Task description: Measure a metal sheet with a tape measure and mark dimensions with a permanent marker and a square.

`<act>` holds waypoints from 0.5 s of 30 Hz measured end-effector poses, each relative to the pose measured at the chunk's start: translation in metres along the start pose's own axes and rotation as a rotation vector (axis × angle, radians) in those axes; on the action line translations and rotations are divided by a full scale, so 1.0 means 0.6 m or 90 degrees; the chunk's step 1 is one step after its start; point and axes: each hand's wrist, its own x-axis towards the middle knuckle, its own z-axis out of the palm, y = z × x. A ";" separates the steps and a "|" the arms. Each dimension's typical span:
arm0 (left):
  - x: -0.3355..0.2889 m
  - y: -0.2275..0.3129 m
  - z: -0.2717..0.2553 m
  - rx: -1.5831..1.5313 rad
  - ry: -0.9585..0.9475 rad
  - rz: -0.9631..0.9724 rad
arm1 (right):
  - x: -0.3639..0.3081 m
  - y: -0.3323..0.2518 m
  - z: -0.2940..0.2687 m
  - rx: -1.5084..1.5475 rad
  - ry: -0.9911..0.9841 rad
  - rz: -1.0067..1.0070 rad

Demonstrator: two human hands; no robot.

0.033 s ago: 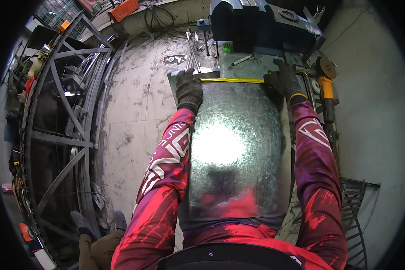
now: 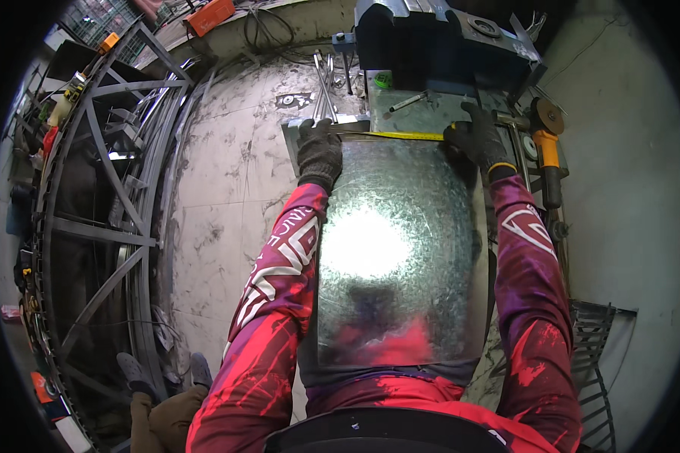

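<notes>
Grey metal makes up the broad sheet [image 2: 431, 185] in front of the person, its near edge close to the waist and its far edge just short of the worktop [image 2: 442, 115], with a bright white glare on its left half. Along that far edge lies a yellow measuring tape [image 2: 409, 136], running crosswise between the two hands, its yellow face plain toward the right and duller near the left. The left hand [image 2: 319, 153], in a dark knitted glove, is at the sheet's far left corner with its fingers partly bent and pointing away from the body; I cannot tell whether it grips the tape or only presses there. The right hand [image 2: 477, 140], gloved alike with a yellow band at the cuff, is at the far right corner, forefinger raised and the hand partly open beside the tape's other end (how firmly it holds that end is hidden). On the worktop, beyond the tape, a marker [image 2: 408, 102] lies aslant, and a round green thing [image 2: 383, 79] is near the far left corner. Just right of the worktop is a grinder [image 2: 549, 147] with an orange body and a brown disc. Thin metal rods [image 2: 324, 87] lean together left of the worktop.
</notes>
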 end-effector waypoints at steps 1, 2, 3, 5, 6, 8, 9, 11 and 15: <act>-0.006 0.010 -0.006 0.056 -0.041 0.019 | -0.005 0.008 -0.002 -0.004 0.002 -0.001; -0.003 0.020 -0.010 0.059 -0.052 0.027 | -0.010 0.017 -0.002 0.018 -0.015 0.020; -0.005 0.028 -0.014 0.055 -0.052 0.026 | -0.013 0.026 -0.002 0.040 -0.031 0.043; -0.009 0.040 -0.027 0.137 -0.089 0.016 | -0.025 0.009 -0.003 0.031 -0.034 0.037; -0.015 0.043 -0.028 0.157 -0.073 0.013 | -0.028 0.006 0.004 0.067 -0.016 0.046; 0.005 0.021 -0.023 0.129 -0.127 -0.028 | -0.026 0.000 0.019 0.125 0.042 0.037; 0.015 0.007 -0.017 0.100 -0.186 -0.069 | -0.025 0.001 0.025 0.126 0.042 0.035; 0.033 0.011 -0.025 -0.018 -0.245 -0.178 | -0.044 -0.025 0.027 0.198 0.103 0.072; 0.018 -0.018 0.000 -0.205 -0.104 -0.150 | -0.056 -0.006 0.078 0.101 0.286 0.017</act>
